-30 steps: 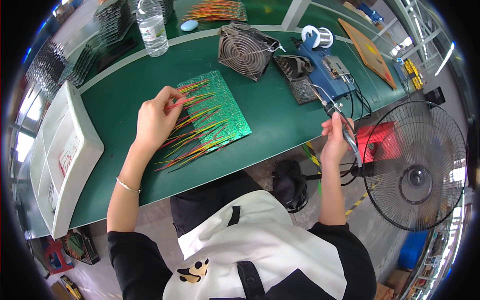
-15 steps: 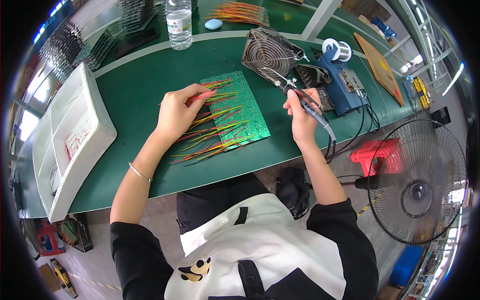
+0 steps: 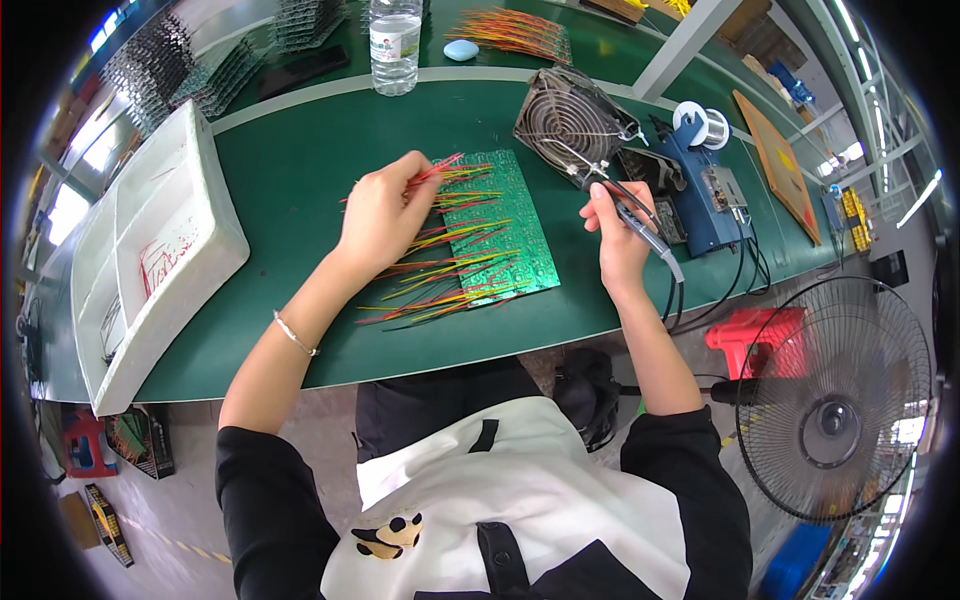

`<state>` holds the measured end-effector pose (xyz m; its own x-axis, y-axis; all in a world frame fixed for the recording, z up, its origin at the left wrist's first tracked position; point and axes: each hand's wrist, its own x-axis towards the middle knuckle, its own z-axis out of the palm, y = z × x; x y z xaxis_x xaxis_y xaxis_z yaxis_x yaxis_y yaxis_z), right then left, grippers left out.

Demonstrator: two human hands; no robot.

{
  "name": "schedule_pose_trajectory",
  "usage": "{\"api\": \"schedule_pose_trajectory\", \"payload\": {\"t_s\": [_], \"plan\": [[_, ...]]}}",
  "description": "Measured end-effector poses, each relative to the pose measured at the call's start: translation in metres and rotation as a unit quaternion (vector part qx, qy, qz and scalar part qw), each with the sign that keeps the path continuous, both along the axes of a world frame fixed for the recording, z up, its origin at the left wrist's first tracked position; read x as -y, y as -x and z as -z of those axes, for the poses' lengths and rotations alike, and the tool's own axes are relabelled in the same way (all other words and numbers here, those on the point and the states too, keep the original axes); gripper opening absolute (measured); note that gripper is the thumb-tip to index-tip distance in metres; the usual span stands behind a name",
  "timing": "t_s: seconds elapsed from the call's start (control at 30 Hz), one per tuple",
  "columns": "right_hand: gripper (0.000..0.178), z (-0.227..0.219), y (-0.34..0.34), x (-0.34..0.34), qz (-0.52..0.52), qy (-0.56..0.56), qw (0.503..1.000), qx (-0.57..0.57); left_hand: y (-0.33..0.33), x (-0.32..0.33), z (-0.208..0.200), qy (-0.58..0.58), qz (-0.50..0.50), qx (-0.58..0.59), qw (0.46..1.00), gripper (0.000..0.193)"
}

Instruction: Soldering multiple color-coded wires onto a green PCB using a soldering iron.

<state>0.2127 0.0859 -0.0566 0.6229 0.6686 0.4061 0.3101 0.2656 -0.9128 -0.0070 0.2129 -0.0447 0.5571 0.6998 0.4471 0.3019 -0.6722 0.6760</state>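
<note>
On the green table lies a green circuit board [image 3: 525, 225], with red, yellow and black wires [image 3: 440, 268] spread across its left side and past its edge. My left hand [image 3: 385, 215] is closed at the board's far left corner, its thumb and fingers pinching red wire [image 3: 437, 168] whose ends stick out over the board. To the right of the board my right hand [image 3: 622, 235] is closed round a soldering iron [image 3: 645, 230] with a thin feed tube clamped to it. The iron's tip points away to the far left, in front of a small dusty fan, apart from the board.
Behind the iron stands the dusty fan [image 3: 572, 118]. A blue solder feeder [image 3: 695, 190] with a wire spool [image 3: 703, 127] is at right. A white divided tray [image 3: 225, 235] lies left, a water bottle [image 3: 395, 50] at back. A floor fan [image 3: 832, 415] stands at lower right.
The whole view has shifted, moving the table things rightward. My left hand has gone slightly farther up the board's edge, and the red wire now slants upward. My right hand keeps holding the iron.
</note>
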Motion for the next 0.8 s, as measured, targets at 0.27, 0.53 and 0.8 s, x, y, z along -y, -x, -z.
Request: {"api": "schedule_pose_trajectory", "payload": {"t_s": [0.27, 0.53, 0.8], "plan": [[0.018, 0.003, -0.003, 0.003, 0.017, 0.018, 0.999, -0.024, -0.029, -0.018, -0.016, -0.114, 0.018, -0.006, 0.993, 0.011], [0.018, 0.003, 0.005, 0.007, 0.001, 0.029, 0.998, -0.047, 0.000, -0.040, -0.055, -0.051, 0.027, -0.020, 0.998, 0.012], [0.016, 0.006, 0.002, 0.005, -0.054, 0.027, 0.987, -0.149, -0.025, -0.018, 0.004, -0.053, 0.042, -0.052, 0.996, 0.011]]}}
